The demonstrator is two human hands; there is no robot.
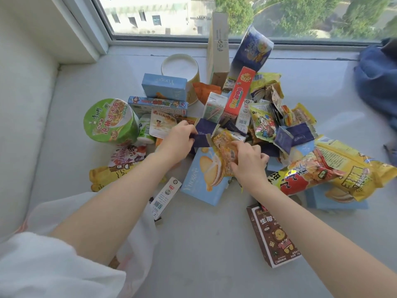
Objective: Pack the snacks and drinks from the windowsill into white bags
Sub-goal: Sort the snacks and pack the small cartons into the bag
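A heap of snacks and drinks lies on the grey windowsill (204, 244). My left hand (176, 140) pinches a dark navy packet (202, 134) in the middle of the heap. My right hand (249, 162) grips an orange-yellow snack packet (224, 149) with a barcode, right beside the navy one. Under both lies a light blue biscuit box (202, 181). A white bag (137, 250) hangs under my left forearm at the lower left, partly hidden by the arm and sleeve.
A green noodle cup (109, 123) stands at the left, a big yellow chip bag (335, 171) at the right, a brown box (272, 235) near the front. A white cup (180, 67), a cardboard box (218, 44) and a blue tub (253, 48) stand by the window. Blue cloth (378, 78) lies far right.
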